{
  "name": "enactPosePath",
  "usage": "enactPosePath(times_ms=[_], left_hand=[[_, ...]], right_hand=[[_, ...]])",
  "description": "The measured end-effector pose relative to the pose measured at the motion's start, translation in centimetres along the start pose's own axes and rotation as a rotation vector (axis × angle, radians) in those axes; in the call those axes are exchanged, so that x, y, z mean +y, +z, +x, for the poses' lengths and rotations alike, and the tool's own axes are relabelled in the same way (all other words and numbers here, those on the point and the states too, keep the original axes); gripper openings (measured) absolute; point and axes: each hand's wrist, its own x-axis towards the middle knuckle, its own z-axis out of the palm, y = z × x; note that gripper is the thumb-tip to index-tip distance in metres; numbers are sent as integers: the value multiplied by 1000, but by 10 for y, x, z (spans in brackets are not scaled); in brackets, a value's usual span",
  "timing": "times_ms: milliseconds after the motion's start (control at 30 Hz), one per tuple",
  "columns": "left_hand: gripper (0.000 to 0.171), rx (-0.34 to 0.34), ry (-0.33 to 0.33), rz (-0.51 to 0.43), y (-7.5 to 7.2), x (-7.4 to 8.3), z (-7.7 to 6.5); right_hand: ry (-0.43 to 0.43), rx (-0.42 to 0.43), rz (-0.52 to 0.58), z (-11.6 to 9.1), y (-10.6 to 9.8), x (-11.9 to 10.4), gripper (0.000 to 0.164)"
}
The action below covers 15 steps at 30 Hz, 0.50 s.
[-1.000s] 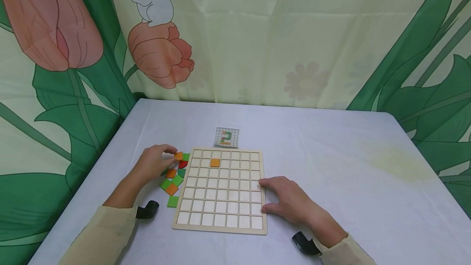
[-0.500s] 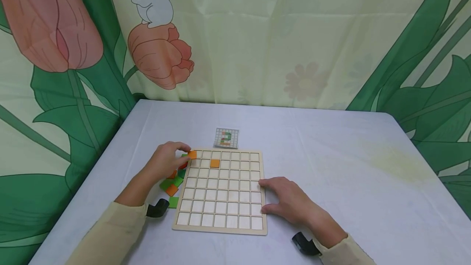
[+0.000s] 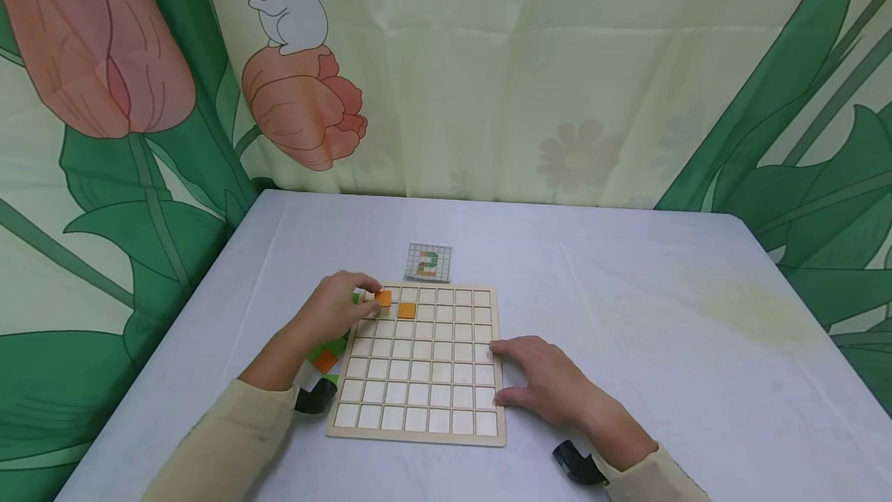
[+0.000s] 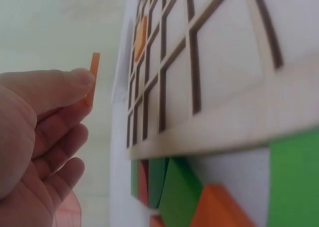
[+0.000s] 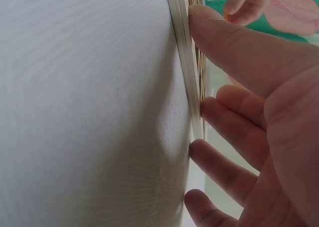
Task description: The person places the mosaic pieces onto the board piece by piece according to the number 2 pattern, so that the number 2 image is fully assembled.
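Observation:
My left hand [image 3: 329, 310] pinches an orange square tile [image 3: 382, 298] between thumb and fingers, over the upper left of the wooden grid board [image 3: 416, 438]. In the left wrist view the held tile [image 4: 94, 65] stands edge-on, raised above the grid. Another orange tile [image 3: 406, 311] sits in a cell near the board's top, just right of the held one. My right hand [image 3: 547, 379] rests at the board's right edge. In the right wrist view its thumb [image 5: 239, 45] and fingertips touch that edge, with the fingers relaxed and spread.
Green, orange and red tiles lie along the board's left side, partly under my left arm; an orange one [image 3: 324, 361] shows there. A small pattern card [image 3: 428, 263] with a coloured figure lies behind the board. A white cloth [image 3: 627, 277] covers the table.
My left hand has carried the orange tile rightward from the loose tiles beside the board to over its upper left cells. The right hand and the board have stayed put.

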Motion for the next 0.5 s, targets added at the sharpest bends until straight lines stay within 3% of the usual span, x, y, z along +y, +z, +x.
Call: enactPosePath(times_ms=[500], left_hand=[[22, -32, 66, -12, 18, 15, 11]], right_hand=[[0, 1, -7, 1, 0, 0, 62]])
